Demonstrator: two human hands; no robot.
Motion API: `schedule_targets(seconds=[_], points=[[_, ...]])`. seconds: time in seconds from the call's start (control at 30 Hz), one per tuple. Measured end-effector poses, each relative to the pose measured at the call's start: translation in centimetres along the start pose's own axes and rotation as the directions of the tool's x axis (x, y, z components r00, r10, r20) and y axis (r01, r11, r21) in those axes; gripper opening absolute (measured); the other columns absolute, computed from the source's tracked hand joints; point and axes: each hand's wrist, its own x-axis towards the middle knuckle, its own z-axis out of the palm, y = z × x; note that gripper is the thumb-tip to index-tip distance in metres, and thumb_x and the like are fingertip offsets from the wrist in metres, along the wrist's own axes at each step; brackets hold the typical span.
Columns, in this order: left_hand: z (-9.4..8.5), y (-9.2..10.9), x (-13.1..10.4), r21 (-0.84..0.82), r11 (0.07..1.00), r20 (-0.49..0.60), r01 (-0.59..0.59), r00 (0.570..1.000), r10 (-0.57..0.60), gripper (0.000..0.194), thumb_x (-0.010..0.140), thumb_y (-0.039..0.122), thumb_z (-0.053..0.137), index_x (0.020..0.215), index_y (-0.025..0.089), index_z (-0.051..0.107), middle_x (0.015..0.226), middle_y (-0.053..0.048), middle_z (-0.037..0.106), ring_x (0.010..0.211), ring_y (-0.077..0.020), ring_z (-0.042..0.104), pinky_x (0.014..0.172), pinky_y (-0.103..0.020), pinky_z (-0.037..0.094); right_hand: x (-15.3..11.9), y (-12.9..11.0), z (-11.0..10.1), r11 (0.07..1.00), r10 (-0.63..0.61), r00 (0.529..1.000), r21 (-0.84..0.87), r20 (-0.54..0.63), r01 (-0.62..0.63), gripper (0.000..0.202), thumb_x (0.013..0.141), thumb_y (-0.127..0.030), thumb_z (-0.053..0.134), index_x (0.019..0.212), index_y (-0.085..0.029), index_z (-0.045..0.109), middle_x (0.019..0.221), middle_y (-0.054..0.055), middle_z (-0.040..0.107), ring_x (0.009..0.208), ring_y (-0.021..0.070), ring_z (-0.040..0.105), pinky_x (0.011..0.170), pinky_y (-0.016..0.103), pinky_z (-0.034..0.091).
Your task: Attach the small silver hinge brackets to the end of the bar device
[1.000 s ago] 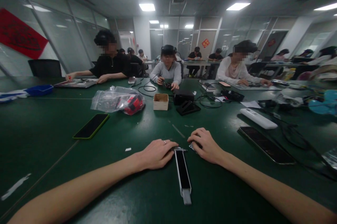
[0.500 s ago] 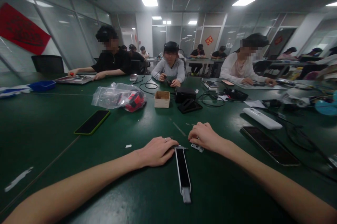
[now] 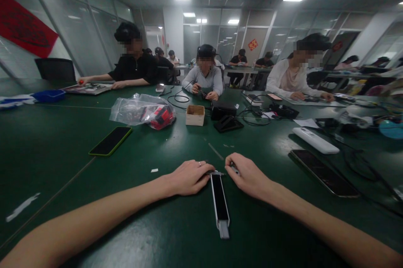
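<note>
Your hands meet at the far end of a long, slim device on the green table [image 3: 63, 163].
The device [image 3: 219, 201] is a narrow black strip framed in silver-white, long axis running 12 to 6 o'clock, a pale tab at 6. Your left hand [image 3: 189, 177] rests curled, fingertips touching its 12 o'clock end; your right hand [image 3: 248, 175], at its 1 o'clock, pinches a small metal piece [image 3: 233, 168], partly hidden.
</note>
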Motion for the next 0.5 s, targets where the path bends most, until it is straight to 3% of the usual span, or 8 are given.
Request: schedule_targets(seconds=[0.1,0.2,0.5], points=[[0.0,0.0,0.0,0.0,1.0,0.004,0.0,1.0,0.0,0.026,0.092,0.022,0.036,0.114,0.016,0.048,0.097,-0.007,0.061,0.082,-0.0183,0.06,0.074,-0.029,0.045,-1.8,-0.7,1.5,0.984,0.06,0.992,0.173,-0.11,-0.04,0.015,0.088,-0.024,0.042,0.088,-0.018,0.056,0.071,0.002,0.056,0.058,0.0131,0.05,0.053,0.026,0.044],[0.1,0.0,0.0,0.006,1.0,0.001,0.006,1.0,-0.006,0.026,0.092,0.022,0.036,0.115,0.017,0.047,0.097,-0.007,0.061,0.082,-0.0182,0.06,0.074,-0.029,0.045,-2.3,-0.8,2.2,0.966,0.088,0.985,0.254,-0.148,-0.048,0.017,0.088,-0.025,0.043,0.097,-0.018,0.056,0.074,0.003,0.058,0.06,0.0136,0.052,0.053,0.027,0.046],[0.2,-0.1,0.0,0.016,1.0,0.007,-0.001,1.0,0.001,0.026,0.092,0.021,0.035,0.115,0.016,0.047,0.098,-0.007,0.061,0.084,-0.0186,0.059,0.075,-0.029,0.045,-1.8,-0.2,2.4,0.992,-0.035,0.988,0.111,-0.147,0.052,0.022,0.09,-0.016,0.037,0.096,-0.016,0.058,0.091,0.008,0.059,0.082,0.0179,0.057,0.074,0.035,0.05]])
